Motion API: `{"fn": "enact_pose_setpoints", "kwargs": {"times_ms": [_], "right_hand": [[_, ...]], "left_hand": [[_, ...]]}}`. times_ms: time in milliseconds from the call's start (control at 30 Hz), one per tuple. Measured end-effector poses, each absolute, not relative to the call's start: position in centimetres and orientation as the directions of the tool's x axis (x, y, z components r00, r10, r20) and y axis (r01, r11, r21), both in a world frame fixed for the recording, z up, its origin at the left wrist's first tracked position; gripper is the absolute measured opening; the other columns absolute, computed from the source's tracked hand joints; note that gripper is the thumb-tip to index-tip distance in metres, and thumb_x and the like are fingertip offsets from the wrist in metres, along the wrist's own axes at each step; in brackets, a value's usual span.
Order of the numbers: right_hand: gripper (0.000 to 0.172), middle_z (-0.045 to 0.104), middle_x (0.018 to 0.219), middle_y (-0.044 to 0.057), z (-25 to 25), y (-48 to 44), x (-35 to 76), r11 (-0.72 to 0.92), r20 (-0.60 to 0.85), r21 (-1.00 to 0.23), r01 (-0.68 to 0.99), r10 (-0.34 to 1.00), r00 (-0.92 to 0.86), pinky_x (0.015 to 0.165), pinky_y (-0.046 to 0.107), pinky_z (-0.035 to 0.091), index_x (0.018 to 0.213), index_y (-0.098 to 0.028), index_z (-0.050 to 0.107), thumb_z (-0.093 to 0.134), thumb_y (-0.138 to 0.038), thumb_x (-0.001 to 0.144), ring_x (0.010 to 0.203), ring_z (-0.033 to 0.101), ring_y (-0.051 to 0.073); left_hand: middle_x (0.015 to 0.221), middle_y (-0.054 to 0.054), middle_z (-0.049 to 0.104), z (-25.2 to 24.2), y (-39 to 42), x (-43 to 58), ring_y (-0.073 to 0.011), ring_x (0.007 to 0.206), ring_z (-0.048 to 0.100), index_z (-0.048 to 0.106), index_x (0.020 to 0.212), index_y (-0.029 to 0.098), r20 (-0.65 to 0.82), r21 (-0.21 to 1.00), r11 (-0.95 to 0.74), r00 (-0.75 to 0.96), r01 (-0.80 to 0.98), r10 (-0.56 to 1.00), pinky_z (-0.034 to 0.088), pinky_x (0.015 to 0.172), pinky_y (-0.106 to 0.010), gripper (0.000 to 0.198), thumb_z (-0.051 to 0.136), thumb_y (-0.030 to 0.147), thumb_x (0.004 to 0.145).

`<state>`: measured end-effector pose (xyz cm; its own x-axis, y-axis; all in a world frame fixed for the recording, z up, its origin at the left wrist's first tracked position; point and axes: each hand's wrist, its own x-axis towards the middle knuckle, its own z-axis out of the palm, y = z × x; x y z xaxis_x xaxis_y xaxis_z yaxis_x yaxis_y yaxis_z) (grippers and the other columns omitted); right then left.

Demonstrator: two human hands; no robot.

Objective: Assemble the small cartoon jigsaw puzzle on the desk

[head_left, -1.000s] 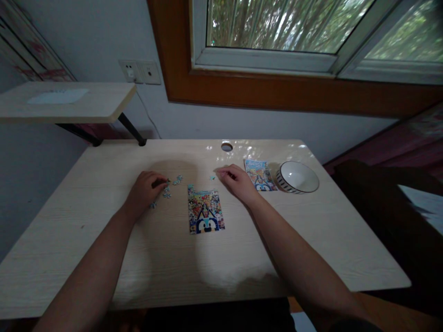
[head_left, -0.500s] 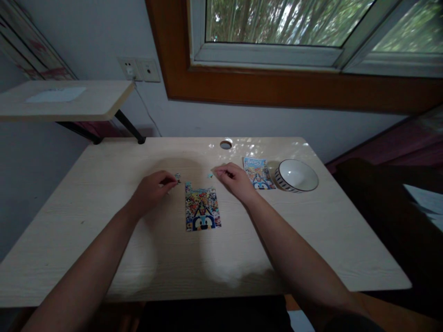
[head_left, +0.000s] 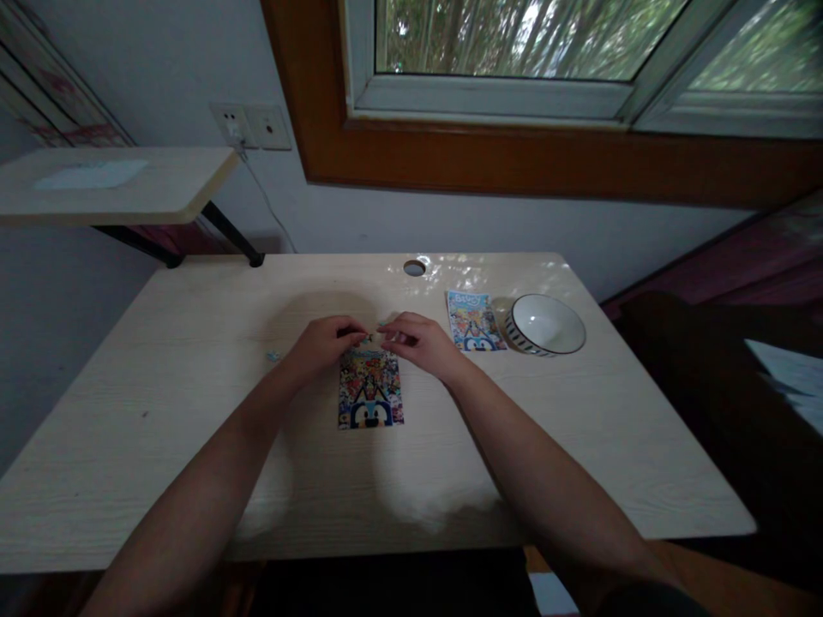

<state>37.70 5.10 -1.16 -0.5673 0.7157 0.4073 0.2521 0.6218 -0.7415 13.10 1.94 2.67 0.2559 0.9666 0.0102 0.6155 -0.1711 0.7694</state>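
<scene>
A jigsaw puzzle [head_left: 371,390], partly put together and showing a blue cartoon dog's face under a crowd of small figures, lies flat on the table in front of me. My left hand [head_left: 329,341] is over its upper left corner, thumb and forefinger pinched on a small puzzle piece [head_left: 369,339] at the top edge. Close by on the right, my right hand [head_left: 417,341] has its thumb and forefinger bent, with a small gap between the tips. A bluish bit shows behind those fingertips, too small to make out. The puzzle's upper edge is partly hidden by both hands.
One loose light-blue piece [head_left: 273,356] lies left of my left wrist. To the right, a picture sheet [head_left: 476,322] with the same dog design lies beside a white bowl [head_left: 549,326] with a striped outside. A raised shelf [head_left: 186,184] stands at the back left.
Both hands have moved inward to the puzzle's top edge. My left hand has carried a small piece right from beside the puzzle; a loose piece at the left is now uncovered.
</scene>
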Motion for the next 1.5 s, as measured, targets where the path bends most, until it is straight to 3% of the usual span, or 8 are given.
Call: {"fn": "enact_pose_setpoints", "kwargs": {"times_ms": [233,633,867,1000,1100,1300,1500], "right_hand": [[0.016,0.069,0.089,0.004,-1.3,5.1,37.5,0.69,0.461,-0.663,0.291,0.682,-0.567,0.075,0.031,0.054,0.11,-0.026,0.077,0.072,-0.033,0.098,0.081,0.065,0.017],[0.016,0.073,0.091,0.004,-1.0,4.9,37.5,0.694,0.453,-0.654,0.3,0.678,-0.579,0.076,0.032,0.055,0.108,-0.027,0.079,0.073,-0.038,0.097,0.087,0.067,0.02],[0.015,0.075,0.091,0.004,-0.9,4.9,37.6,0.713,0.46,-0.63,0.307,0.662,-0.592,0.082,0.036,0.054,0.107,-0.028,0.079,0.074,-0.037,0.096,0.088,0.067,0.021],[0.015,0.073,0.089,0.004,-0.9,5.1,37.9,0.694,0.46,-0.637,0.336,0.692,-0.557,0.081,0.036,0.054,0.108,-0.027,0.079,0.073,-0.034,0.096,0.085,0.066,0.02],[0.013,0.07,0.086,0.004,-1.2,5.4,38.3,0.678,0.445,-0.644,0.355,0.709,-0.547,0.079,0.035,0.053,0.106,-0.027,0.079,0.074,-0.03,0.095,0.081,0.065,0.02],[0.011,0.067,0.082,0.003,-1.3,5.7,38.9,0.685,0.412,-0.626,0.373,0.696,-0.589,0.08,0.036,0.051,0.103,-0.026,0.079,0.075,-0.027,0.093,0.08,0.062,0.02],[0.009,0.065,0.083,0.003,-0.9,5.6,39.4,0.662,0.346,-0.654,0.365,0.691,-0.634,0.08,0.034,0.051,0.1,-0.025,0.08,0.076,-0.028,0.093,0.081,0.062,0.019]], "left_hand": [[0.093,-0.003,0.078,2.7,1.7,14.2,-0.0217,0.086,0.07,0.077,0.094,0.023,0.01,0.787,-0.157,0.242,0.597,0.97,0.054,0.086,-0.035,0.02,0.067,0.039,0.088],[0.087,-0.004,0.075,2.0,2.0,14.2,-0.021,0.082,0.068,0.071,0.085,0.021,-0.023,0.87,-0.074,0.19,0.487,0.982,0.054,0.078,-0.035,0.019,0.07,0.039,0.081],[0.091,-0.003,0.076,1.8,1.6,14.4,-0.0209,0.084,0.069,0.073,0.091,0.022,0.006,0.849,-0.103,0.184,0.519,0.983,0.054,0.079,-0.034,0.018,0.069,0.039,0.087],[0.096,-0.005,0.076,1.5,1.3,13.6,-0.0222,0.092,0.067,0.074,0.096,0.023,0.21,0.701,-0.289,0.198,0.652,0.957,0.052,0.088,-0.037,0.017,0.064,0.035,0.094],[0.094,-0.005,0.074,1.1,1.1,12.7,-0.024,0.095,0.064,0.076,0.097,0.023,0.334,0.524,-0.477,0.344,0.706,0.877,0.049,0.096,-0.042,0.018,0.062,0.034,0.099],[0.098,-0.007,0.073,0.5,0.5,12.2,-0.024,0.098,0.057,0.08,0.106,0.024,0.355,0.388,-0.67,0.569,0.632,0.742,0.047,0.096,-0.041,0.02,0.063,0.034,0.102],[0.106,-0.009,0.071,0.6,0.2,12.5,-0.0256,0.103,0.055,0.08,0.117,0.029,0.299,0.305,-0.725,0.66,0.618,0.689,0.047,0.095,-0.043,0.025,0.058,0.034,0.105]]}}
